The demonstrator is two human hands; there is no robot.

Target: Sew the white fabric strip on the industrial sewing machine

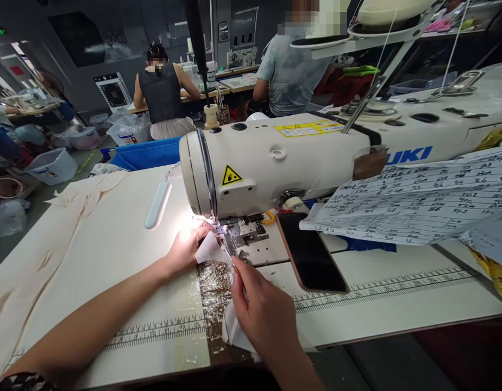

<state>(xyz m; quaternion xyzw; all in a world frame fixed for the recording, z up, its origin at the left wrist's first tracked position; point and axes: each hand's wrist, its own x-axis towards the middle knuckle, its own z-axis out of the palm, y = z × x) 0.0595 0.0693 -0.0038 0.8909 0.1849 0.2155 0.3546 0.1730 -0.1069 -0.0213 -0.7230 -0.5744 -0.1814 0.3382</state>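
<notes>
Under the lit head of a white sewing machine [251, 168], a small white fabric piece [210, 248] lies by the needle area. My left hand [188, 247] pinches its far edge, fingertips close to the presser foot. My right hand [263, 304] grips a thin pointed metal tool [226, 248], its tip reaching toward the fabric beside the needle plate [259, 250]. Whether the tool is an awl or tweezers I cannot make out. Another white fabric piece [234, 331] lies partly hidden beneath my right hand.
A phone [312, 252] lies right of the needle plate. Written paper sheets [401, 201] hang over the machine's right side. A pale blue-handled tool [157, 206] and long cream fabric [43, 244] lie on the left. Two people [163, 92] sit beyond, near other machines.
</notes>
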